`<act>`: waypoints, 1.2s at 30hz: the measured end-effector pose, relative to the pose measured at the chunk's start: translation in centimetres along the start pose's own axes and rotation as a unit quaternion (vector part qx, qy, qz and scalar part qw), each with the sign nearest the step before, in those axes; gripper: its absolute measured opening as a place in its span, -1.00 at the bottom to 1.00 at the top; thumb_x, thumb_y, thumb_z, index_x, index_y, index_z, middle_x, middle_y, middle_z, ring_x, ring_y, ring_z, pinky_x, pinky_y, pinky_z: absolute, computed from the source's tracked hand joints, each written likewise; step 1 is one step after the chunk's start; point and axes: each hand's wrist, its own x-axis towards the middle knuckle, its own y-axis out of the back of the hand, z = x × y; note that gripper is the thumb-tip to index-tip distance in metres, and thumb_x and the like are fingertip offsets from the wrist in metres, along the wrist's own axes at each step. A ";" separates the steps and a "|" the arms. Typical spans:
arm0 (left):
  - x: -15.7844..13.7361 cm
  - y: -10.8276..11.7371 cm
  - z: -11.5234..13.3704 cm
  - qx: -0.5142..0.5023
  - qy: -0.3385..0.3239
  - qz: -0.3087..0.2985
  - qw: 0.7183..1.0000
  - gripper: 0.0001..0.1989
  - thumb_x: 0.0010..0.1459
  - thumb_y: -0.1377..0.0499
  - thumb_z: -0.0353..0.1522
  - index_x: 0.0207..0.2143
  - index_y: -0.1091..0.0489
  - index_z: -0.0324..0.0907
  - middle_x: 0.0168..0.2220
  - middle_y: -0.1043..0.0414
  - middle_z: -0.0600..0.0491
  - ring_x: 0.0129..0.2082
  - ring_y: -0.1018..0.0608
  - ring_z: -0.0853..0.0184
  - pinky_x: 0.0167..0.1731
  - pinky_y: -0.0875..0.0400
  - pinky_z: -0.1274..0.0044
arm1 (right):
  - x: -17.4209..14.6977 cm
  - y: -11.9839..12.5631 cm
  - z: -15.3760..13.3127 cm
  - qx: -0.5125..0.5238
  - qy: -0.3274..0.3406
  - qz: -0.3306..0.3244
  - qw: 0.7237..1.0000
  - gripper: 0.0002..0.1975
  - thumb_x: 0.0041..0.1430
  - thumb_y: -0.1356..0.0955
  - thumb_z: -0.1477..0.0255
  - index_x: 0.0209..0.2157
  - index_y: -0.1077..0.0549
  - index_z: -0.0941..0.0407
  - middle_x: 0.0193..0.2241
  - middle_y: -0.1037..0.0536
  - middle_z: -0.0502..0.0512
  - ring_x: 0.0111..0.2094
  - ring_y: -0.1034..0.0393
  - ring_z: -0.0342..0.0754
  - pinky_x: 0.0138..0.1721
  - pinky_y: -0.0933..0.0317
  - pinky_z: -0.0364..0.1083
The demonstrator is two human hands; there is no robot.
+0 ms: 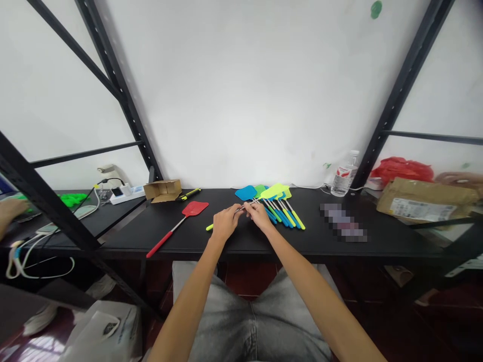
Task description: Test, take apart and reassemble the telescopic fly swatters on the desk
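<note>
One yellow swatter [210,228], held over the front half of the black bench [309,244]: handle end showing beyond the left hand [225,222], head toward the pile. Fingers of the left hand and right hand [258,215], close together, both pinch its thin metal shaft. One pile of swatters [289,216], blue, green and yellow, just beside the right hand, handles fanned toward the bench's front. One red swatter [195,208], lying apart, left of the hands. Behind it, one open box [163,190] and one cutter [190,194]. At right, one clear bottle [342,177], upright, and one brown parcel [426,201].
</note>
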 end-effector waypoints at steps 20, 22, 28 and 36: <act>0.2 -0.3 -1.0 0.000 0.013 0.029 1.000 -0.80 0.35 -0.04 -0.27 -0.10 -0.43 -0.06 -0.28 -0.56 0.02 -0.21 -0.55 0.22 -0.19 -0.23 0.48 | 0.4 0.6 -0.2 0.127 -0.019 0.126 0.984 -0.43 0.09 -0.33 -0.12 -0.35 -0.52 0.14 -0.48 -0.50 0.07 -0.59 -0.22 -0.17 -0.60 -0.03 -0.15; 0.1 -0.4 -1.0 -0.015 0.001 0.027 1.000 -0.80 0.35 -0.05 -0.26 -0.08 -0.41 -0.06 -0.27 -0.56 0.04 -0.22 -0.55 0.25 -0.22 -0.25 0.51 | 0.1 0.4 -0.5 0.102 -0.010 0.066 0.993 -0.47 0.08 -0.36 -0.09 -0.36 -0.53 0.14 -0.48 -0.51 0.07 -0.59 -0.24 -0.16 -0.59 -0.04 -0.15; 0.0 -0.8 -1.0 -0.049 -0.031 0.030 0.998 -0.76 0.36 -0.06 -0.17 -0.07 -0.43 -0.05 -0.23 -0.59 0.07 -0.20 -0.59 0.29 -0.29 -0.27 0.55 | 0.0 0.0 -0.4 0.046 0.010 -0.018 0.999 -0.55 0.09 -0.39 -0.01 -0.50 -0.51 0.12 -0.57 -0.47 0.04 -0.58 -0.27 -0.14 -0.55 -0.09 -0.13; 0.4 -0.9 -1.7 -0.055 -0.043 0.021 0.997 -0.73 0.36 -0.06 -0.18 -0.08 -0.49 -0.03 -0.18 -0.62 0.05 -0.18 -0.61 0.27 -0.30 -0.31 0.55 | 0.4 0.1 -0.1 0.106 -0.031 0.089 0.990 -0.46 0.00 -0.41 -0.11 -0.49 -0.56 0.14 -0.56 -0.48 0.08 -0.58 -0.27 -0.13 -0.60 -0.05 -0.14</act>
